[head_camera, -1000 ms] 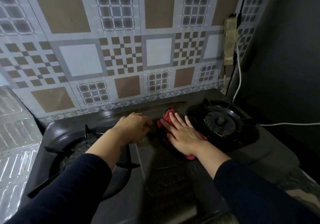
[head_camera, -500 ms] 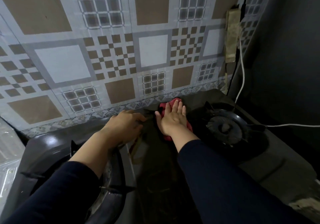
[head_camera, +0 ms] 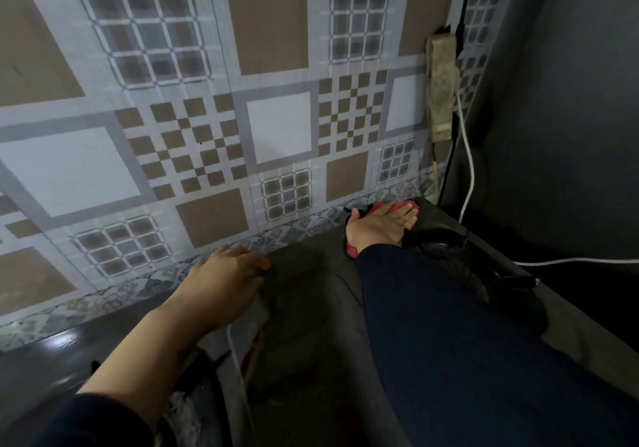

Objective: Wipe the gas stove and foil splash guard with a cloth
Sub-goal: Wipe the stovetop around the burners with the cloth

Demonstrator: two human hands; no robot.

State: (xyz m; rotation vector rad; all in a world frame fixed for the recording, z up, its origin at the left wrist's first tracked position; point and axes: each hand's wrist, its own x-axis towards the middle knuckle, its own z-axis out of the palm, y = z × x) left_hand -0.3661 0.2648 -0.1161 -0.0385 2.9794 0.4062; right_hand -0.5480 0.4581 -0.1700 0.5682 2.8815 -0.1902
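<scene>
The black gas stove [head_camera: 304, 308] fills the lower part of the view. My right hand [head_camera: 378, 227] presses flat on a red cloth [head_camera: 377, 209] at the stove's back right corner, close to the patterned wall. The cloth shows only at my fingertips and under my wrist. My left hand [head_camera: 224, 284] rests on the stove top near the middle back edge, fingers curled down, with nothing visibly in it. The right burner [head_camera: 449, 249] is mostly hidden by my right sleeve. The foil splash guard is out of view.
A patterned tile sheet [head_camera: 207, 118] covers the wall behind the stove. A dirty power strip [head_camera: 441, 83] hangs on the wall at right, with a white cable [head_camera: 466, 170] running down and across to the right. A dark wall [head_camera: 570, 100] stands at the right.
My right hand has slid the red cloth from the stove's middle toward the back right corner. The view has moved closer to the wall. My left hand stays near the middle back edge.
</scene>
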